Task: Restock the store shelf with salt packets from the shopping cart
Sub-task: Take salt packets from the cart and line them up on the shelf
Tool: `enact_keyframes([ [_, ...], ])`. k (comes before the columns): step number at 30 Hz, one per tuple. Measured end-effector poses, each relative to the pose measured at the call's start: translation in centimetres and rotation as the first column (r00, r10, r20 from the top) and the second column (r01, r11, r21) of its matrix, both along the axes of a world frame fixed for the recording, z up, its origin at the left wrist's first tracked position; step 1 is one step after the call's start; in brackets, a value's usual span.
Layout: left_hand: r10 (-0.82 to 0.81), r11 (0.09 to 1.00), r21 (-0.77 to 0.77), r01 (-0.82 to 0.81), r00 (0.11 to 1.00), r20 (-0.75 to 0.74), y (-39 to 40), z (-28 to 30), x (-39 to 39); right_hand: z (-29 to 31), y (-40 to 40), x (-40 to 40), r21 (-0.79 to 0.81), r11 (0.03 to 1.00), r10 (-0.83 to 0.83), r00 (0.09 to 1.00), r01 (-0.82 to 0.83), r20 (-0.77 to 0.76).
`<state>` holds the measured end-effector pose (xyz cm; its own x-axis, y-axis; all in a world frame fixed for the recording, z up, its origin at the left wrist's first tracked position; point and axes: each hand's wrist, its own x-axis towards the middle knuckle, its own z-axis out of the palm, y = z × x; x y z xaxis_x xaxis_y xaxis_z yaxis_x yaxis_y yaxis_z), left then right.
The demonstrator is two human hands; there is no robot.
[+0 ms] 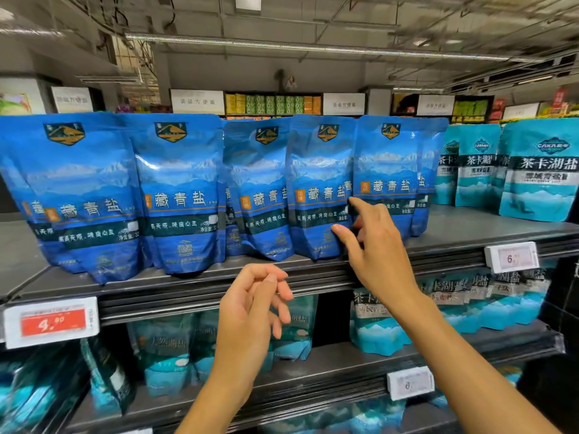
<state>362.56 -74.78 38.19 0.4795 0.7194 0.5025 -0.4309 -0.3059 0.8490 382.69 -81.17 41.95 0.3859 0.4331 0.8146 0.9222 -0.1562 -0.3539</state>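
The dark metal shelf (445,242) in front of me carries a row of upright blue salt packets (178,195) printed 藏青盐, with teal packets (539,170) reading 茶卡湖盐 under a CAKA badge to their right. On its front edge sit a red price tag (51,322) showing 3.90 and a white tag (512,258) showing 6. My right hand (376,245) rests its thumb and fingertips on the fourth and fifth blue packets, gripping nothing, while my left hand (250,314) hangs empty below the shelf edge, fingers loosely curled.
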Motion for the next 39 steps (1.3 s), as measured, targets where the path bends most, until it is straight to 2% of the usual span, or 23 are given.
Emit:
enact_keyframes([
  [5, 0.004, 1.000, 0.002, -0.004, 1.000, -0.003, 0.3, -0.2, -0.2, -0.1, 0.1, -1.3, 0.157, 0.987, 0.039, 0.999, -0.033, -0.034],
  [9, -0.001, 1.000, -0.002, 0.001, 1.000, -0.002, 0.3, -0.4, -0.2, 0.1, 0.8, -3.2, 0.185, 0.976, -0.124, 0.992, 0.114, 0.039],
  [14, 0.002, 1.000, 0.000, -0.002, 1.000, 0.000, 0.2, -0.3, 0.0, 0.8, 2.4, -4.8, 0.105, 0.960, -0.268, 0.959, 0.259, 0.088],
  [25, 0.014, 1.000, 0.021, -0.014, 1.000, 0.013, 0.1, 0.2, -0.6, -0.1, 2.4, -4.0, 0.116, 0.953, -0.289, 0.955, 0.280, 0.068],
  [32, 0.034, 0.999, 0.014, -0.034, 0.999, 0.019, 0.4, 0.1, -1.1, -0.6, 1.8, -4.1, 0.117, 0.977, -0.183, 0.983, 0.178, 0.033],
  [39, 0.054, 0.998, 0.032, -0.054, 0.998, 0.014, 0.8, 0.6, -1.8, -1.0, 1.1, -4.2, 0.128, 0.976, -0.183, 0.982, 0.178, 0.033],
])
